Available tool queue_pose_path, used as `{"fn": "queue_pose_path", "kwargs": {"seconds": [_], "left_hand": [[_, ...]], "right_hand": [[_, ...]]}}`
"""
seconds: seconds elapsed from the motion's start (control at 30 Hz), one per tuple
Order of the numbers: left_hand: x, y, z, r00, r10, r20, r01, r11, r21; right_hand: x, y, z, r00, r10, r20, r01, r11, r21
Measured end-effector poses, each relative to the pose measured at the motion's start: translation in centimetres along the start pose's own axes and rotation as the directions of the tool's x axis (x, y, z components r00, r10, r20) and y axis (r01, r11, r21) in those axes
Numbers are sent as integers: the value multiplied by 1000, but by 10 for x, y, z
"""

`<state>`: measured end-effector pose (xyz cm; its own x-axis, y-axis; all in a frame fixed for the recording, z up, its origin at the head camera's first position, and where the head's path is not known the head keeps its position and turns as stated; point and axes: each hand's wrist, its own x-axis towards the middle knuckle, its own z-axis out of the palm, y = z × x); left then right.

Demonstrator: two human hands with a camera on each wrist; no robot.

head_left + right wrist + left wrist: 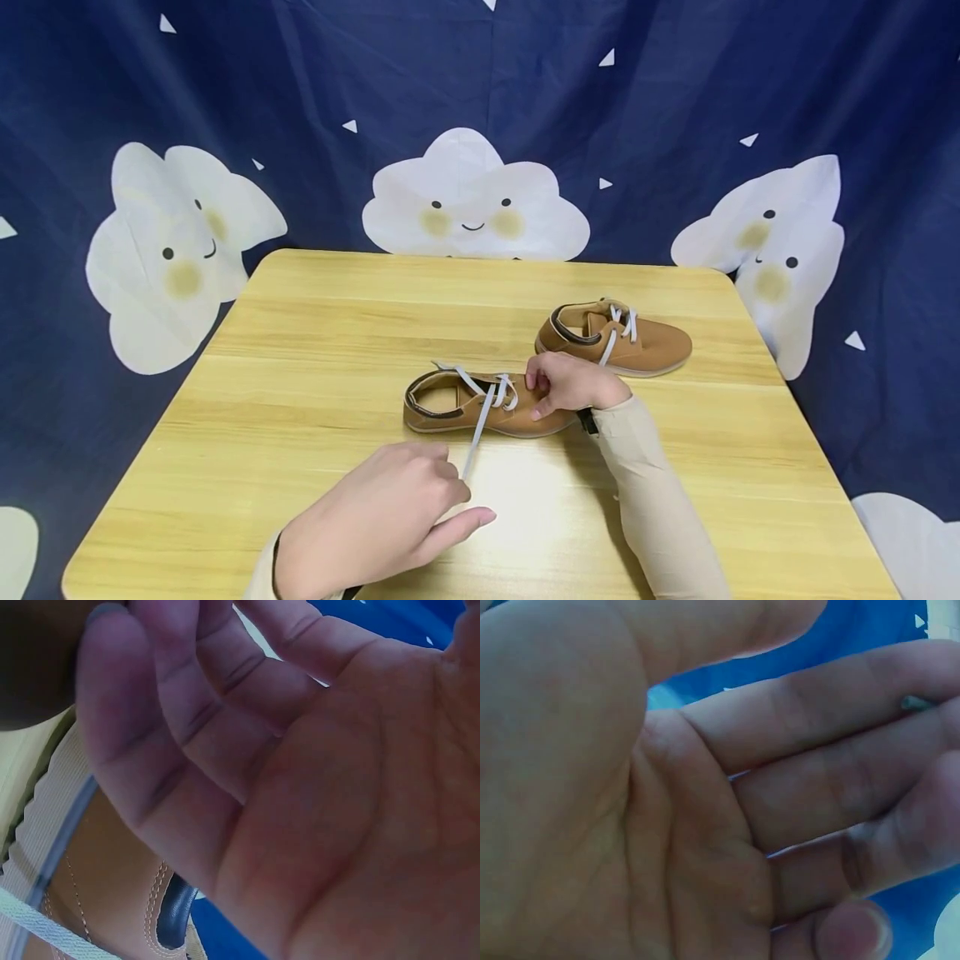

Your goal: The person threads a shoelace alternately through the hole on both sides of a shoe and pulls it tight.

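Observation:
A brown lace-up shoe stands on the table, its toe to the right. From its eyelets a pale grey shoelace stretches toward the table's near side, into my left hand. That hand pinches the lace between two fingers; in the left wrist view the lace tip pokes out between them. My right hand grips the front of this shoe, thumb on the near side and fingers over the top. Another lace end lies across the shoe's far side. The toe is partly hidden by my right hand.
A matching brown shoe stands behind my right hand, its grey lace hanging down the near side. The wooden table has rounded corners. A dark blue curtain with white clouds hangs behind it.

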<state>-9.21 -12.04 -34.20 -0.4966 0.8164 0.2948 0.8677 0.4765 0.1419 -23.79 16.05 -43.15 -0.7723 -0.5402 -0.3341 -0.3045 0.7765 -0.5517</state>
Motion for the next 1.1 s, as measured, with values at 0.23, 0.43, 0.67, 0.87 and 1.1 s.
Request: {"fn": "queue_pose_path", "kwargs": {"seconds": [0.23,0.43,0.67,0.87,1.1], "left_hand": [[-4,3,-5,999,37,-40,-37,999,1],[-7,1,-10,996,40,-82,-42,999,-12],[-10,-4,-14,997,-44,-69,38,996,-85],[-12,-5,-16,999,-45,1,44,994,-96],[-10,-6,-15,998,-50,33,54,992,-115]], "right_hand": [[2,0,-1,1000,13,19,-13,1000,10],[1,0,-2,1000,17,26,-17,1000,12],[2,0,-5,990,-140,-16,141,980,140],[4,-2,-4,967,-251,-31,251,936,246],[5,-7,-1,976,-215,-28,214,934,285]]}}
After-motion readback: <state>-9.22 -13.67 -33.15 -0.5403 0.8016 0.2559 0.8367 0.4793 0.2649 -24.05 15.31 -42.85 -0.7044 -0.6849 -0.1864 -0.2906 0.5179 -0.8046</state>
